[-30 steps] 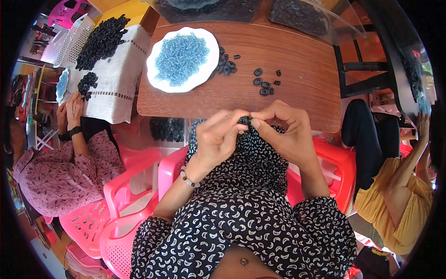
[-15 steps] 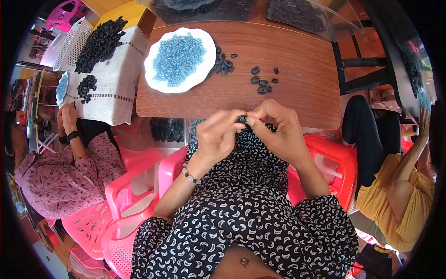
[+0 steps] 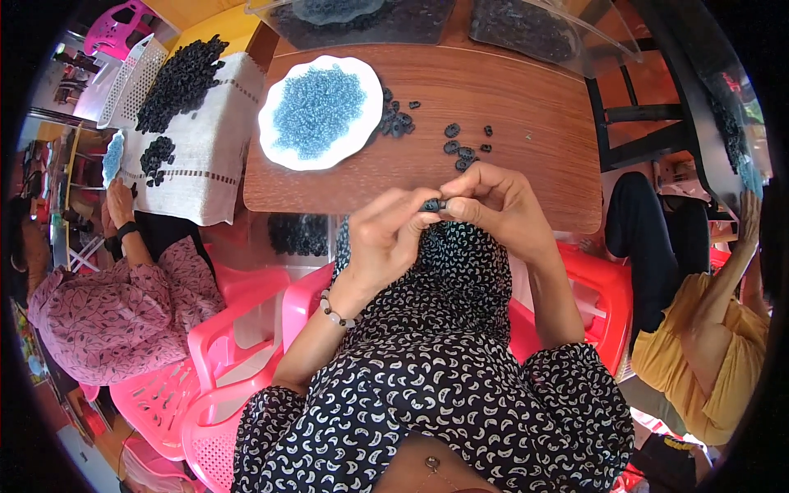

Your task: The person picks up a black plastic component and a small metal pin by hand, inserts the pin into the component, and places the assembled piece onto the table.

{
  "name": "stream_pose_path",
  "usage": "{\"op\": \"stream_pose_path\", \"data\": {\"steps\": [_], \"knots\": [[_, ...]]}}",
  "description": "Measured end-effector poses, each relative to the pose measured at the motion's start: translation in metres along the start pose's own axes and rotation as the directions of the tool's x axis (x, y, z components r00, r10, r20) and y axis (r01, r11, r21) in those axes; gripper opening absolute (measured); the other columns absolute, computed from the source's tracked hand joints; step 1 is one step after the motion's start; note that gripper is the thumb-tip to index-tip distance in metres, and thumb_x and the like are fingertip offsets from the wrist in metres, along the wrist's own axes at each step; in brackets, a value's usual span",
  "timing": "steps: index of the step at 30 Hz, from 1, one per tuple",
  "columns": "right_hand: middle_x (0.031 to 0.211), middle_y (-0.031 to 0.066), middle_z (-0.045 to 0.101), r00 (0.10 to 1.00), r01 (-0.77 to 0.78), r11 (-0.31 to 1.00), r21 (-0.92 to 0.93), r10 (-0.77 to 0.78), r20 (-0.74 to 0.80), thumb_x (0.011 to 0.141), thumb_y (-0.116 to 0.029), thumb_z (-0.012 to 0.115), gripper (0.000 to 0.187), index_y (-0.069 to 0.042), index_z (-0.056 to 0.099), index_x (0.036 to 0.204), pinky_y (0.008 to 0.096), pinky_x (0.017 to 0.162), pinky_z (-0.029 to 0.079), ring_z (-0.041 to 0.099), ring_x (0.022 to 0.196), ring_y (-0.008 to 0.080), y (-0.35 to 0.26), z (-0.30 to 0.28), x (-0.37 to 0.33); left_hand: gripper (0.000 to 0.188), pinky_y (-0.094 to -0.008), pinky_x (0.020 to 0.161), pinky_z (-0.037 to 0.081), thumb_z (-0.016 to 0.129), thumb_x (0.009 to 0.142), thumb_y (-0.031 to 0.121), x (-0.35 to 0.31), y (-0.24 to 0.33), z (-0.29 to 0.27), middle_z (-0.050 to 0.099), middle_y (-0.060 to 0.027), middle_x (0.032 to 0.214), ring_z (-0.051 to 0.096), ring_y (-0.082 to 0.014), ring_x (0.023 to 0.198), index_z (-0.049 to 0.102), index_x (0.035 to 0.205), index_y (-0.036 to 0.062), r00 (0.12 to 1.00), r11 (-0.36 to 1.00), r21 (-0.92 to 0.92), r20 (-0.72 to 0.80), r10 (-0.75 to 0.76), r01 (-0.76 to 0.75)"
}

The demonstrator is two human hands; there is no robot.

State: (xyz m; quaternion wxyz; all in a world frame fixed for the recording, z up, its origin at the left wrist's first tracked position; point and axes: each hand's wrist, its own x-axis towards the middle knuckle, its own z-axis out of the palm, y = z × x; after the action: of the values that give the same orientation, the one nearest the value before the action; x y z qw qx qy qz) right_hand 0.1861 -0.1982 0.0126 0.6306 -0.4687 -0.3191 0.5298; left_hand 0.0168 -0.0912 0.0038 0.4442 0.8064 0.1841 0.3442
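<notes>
1. We see the left hand (image 3: 393,238) and right hand (image 3: 497,209) meeting above the lap, fingertips pinching one small dark bead piece (image 3: 432,205) between them
2. Beyond them lies the wooden table (image 3: 526,107), bearing a white plate (image 3: 275,144) of blue beads (image 3: 319,111)
3. Loose dark pieces (image 3: 462,149) lie just right of the plate
4. At left, a white cloth (image 3: 209,156) carries heaps of dark pieces (image 3: 177,82), beside a seated person's hand (image 3: 121,205)
</notes>
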Motion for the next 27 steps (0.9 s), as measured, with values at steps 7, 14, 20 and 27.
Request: {"op": "stream_pose_path", "data": {"steps": [7, 14, 20, 27], "knots": [[0.097, 0.0056, 0.071, 0.997, -0.063, 0.998, 0.027, 0.062, 0.042, 0.092, -0.011, 0.074, 0.018, 0.000, 0.068, 0.104, 0.0225, 0.073, 0.052, 0.065, 0.080, 0.0096, 0.004, -0.008, -0.002, 0.019, -0.0330, 0.061, 0.051, 0.073, 0.087, 0.005, -0.001, 0.005, 0.001, 0.069, -0.0119, 0.085, 0.066, -0.0249, 0.070, 0.074, 0.106, 0.0044, 0.997, 0.997, 0.019, -0.011, 0.081, -0.081], [0.094, 0.0045, 0.072, 0.999, -0.002, 0.997, -0.073, -0.001, -0.047, 0.093, -0.005, 0.071, 0.011, 0.003, 0.069, 0.100, 0.0236, 0.077, 0.054, 0.066, 0.086, 0.0085, -0.005, 0.005, -0.012, 0.018, -0.0323, 0.061, 0.051, 0.073, 0.088, 0.004, -0.004, 0.006, 0.004, 0.070, -0.0125, 0.085, 0.066, -0.0241, 0.069, 0.073, 0.105, 0.0033, 0.999, 0.999, 0.017, -0.007, 0.040, -0.040], [0.095, 0.0039, 0.071, 0.997, -0.009, 0.995, -0.096, 0.002, -0.078, 0.093, -0.003, 0.071, 0.011, 0.004, 0.069, 0.102, 0.0230, 0.079, 0.054, 0.066, 0.090, 0.0080, -0.007, 0.011, -0.016, 0.017, -0.0308, 0.062, 0.050, 0.072, 0.088, 0.005, -0.009, 0.002, 0.007, 0.070, -0.0121, 0.085, 0.065, -0.0228, 0.069, 0.073, 0.105, 0.0029, 1.000, 0.998, -0.058, -0.022, -0.017, 0.016], [0.091, 0.0012, 0.070, 0.993, 0.009, 0.990, -0.143, -0.027, -0.119, 0.093, -0.003, 0.070, 0.008, 0.002, 0.070, 0.099, 0.0223, 0.074, 0.053, 0.064, 0.084, 0.0059, -0.002, 0.014, -0.018, 0.017, -0.0307, 0.062, 0.050, 0.073, 0.088, 0.007, -0.014, -0.002, 0.007, 0.069, -0.0117, 0.084, 0.065, -0.0223, 0.069, 0.073, 0.105, 0.0030, 1.000, 0.998, -0.054, -0.012, -0.020, 0.019]]}}
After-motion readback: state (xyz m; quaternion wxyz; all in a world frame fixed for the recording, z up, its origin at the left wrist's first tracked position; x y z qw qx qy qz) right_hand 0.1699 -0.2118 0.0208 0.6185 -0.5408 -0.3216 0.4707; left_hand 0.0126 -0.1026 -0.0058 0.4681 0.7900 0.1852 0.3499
